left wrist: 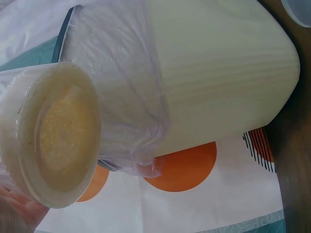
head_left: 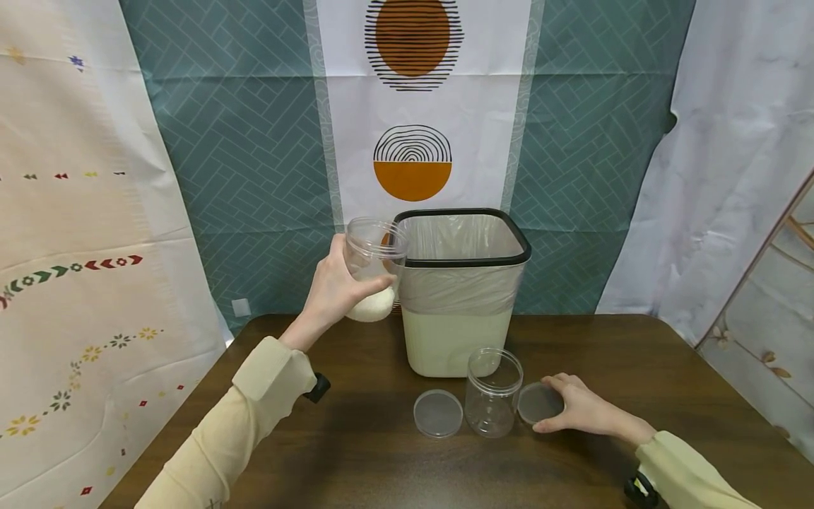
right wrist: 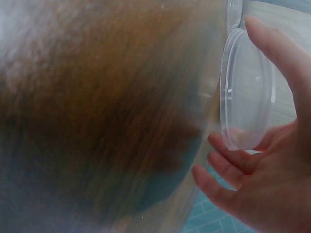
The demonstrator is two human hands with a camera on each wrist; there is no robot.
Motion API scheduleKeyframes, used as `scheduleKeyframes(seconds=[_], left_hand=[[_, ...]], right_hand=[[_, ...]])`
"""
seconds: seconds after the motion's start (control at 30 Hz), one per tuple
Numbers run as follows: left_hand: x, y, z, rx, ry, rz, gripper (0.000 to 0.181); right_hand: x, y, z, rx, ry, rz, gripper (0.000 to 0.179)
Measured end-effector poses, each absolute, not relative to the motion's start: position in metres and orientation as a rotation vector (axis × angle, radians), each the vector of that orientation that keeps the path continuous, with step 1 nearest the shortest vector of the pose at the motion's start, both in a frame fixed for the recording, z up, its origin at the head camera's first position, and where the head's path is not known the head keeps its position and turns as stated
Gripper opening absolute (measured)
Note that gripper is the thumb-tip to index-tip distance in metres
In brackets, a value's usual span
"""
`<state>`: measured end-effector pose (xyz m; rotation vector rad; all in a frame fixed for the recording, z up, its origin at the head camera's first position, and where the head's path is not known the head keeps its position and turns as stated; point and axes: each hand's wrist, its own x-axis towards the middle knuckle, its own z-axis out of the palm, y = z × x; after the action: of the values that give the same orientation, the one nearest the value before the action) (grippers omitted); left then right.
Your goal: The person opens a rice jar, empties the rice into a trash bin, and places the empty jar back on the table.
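My left hand (head_left: 346,283) holds a clear plastic jar (head_left: 375,247) in the air, just left of the bin's rim. White contents (head_left: 372,305) fill the jar's lower part, and its bottom faces the left wrist view. On the table, my right hand (head_left: 588,408) has its thumb and fingers around the rim of a round translucent lid (right wrist: 248,92). Whether this lid is lifted off the wood cannot be told. Beside it stands a second clear jar (head_left: 492,399), open at the top with nothing visible inside. Another round lid (head_left: 438,414) lies flat to that jar's left.
A pale green bin (head_left: 458,343) with a black rim and a clear liner stands behind the jar on the brown wooden table (head_left: 375,466). Patterned cloths (head_left: 248,127) hang behind and at both sides.
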<state>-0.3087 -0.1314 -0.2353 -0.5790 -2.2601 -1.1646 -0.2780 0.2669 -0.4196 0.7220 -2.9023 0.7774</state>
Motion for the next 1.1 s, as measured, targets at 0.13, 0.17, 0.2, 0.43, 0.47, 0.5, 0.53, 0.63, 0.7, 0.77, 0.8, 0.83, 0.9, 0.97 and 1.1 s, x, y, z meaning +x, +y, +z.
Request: scheduleKeyframes(seconds=[0.13,0.17,0.2,0.43,0.47,0.5,0.53,0.63,0.7,0.77,0.8,0.83,0.9,0.97,1.1], left_hand=[[-0.309,-0.133,-0.235,-0.576,-2.255,-1.179,0.072],[-0.309,-0.133,-0.235,-0.574,-2.256,-1.183,0.072],[-0.309,-0.133,-0.235,-0.572,-2.257,-1.186,0.072],[-0.310,-0.135,-0.235,-0.551,-2.272,-1.191,0.075],[-0.310,-0.135,-0.234,-0.552,-2.272,-1.193,0.076],[-0.310,-0.135,-0.234,-0.552,-2.273,-1.195,0.076],[-0.310,-0.135,-0.234,-0.552,-2.274,-1.197,0.076],[-0.309,-0.136,-0.233,-0.552,-2.276,-1.197,0.077],[-0.309,-0.137,-0.233,-0.547,-2.279,-1.191,0.078],[-0.309,-0.137,-0.233,-0.544,-2.282,-1.190,0.077],[-0.309,-0.138,-0.233,-0.543,-2.281,-1.189,0.077],[-0.309,-0.138,-0.233,-0.543,-2.281,-1.190,0.077],[-0.309,-0.138,-0.234,-0.544,-2.280,-1.191,0.077],[-0.309,-0.139,-0.233,-0.542,-2.280,-1.187,0.077],[-0.310,-0.140,-0.232,-0.542,-2.279,-1.180,0.078]], right_hand=[[-0.276,0.268,-0.422,0.705,-2.926,0.711,0.089],[-0.275,0.268,-0.422,0.704,-2.927,0.695,0.090],[-0.275,0.268,-0.423,0.703,-2.928,0.680,0.091],[-0.270,0.268,-0.427,0.678,-2.922,0.615,0.099],[-0.269,0.268,-0.426,0.674,-2.926,0.615,0.099],[-0.269,0.268,-0.426,0.670,-2.928,0.615,0.099],[-0.269,0.267,-0.426,0.668,-2.930,0.610,0.100],[-0.269,0.267,-0.425,0.670,-2.944,0.602,0.102],[-0.270,0.267,-0.423,0.680,-2.949,0.611,0.104],[-0.271,0.268,-0.422,0.692,-2.956,0.642,0.104],[-0.272,0.268,-0.421,0.700,-2.955,0.655,0.104],[-0.273,0.268,-0.419,0.706,-2.954,0.671,0.102],[-0.274,0.268,-0.416,0.715,-2.941,0.689,0.099],[-0.275,0.268,-0.413,0.719,-2.921,0.690,0.095],[-0.276,0.267,-0.403,0.707,-2.883,0.706,0.088]])
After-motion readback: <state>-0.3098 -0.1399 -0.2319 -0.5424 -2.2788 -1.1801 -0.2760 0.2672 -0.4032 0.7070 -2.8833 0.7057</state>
